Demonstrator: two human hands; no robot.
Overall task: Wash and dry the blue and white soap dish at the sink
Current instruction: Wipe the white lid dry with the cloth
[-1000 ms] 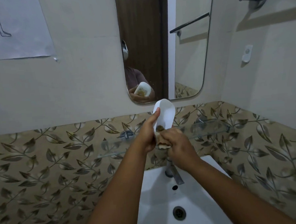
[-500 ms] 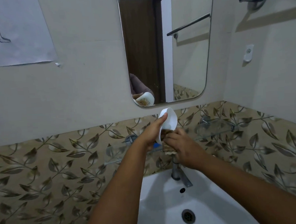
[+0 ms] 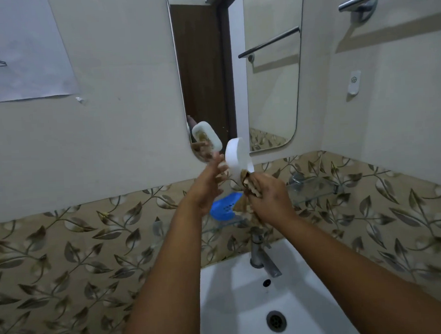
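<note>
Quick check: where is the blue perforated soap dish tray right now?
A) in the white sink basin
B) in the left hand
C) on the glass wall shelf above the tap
C: the blue perforated soap dish tray lies on the glass wall shelf, behind both hands.

Both arms raised fwd, converging toward 12 o'clock. Left hand [image 3: 207, 185] blurred, fingers loosely spread. Right hand [image 3: 269, 193] at its 3 o'clock, fingers curled tight.
</note>
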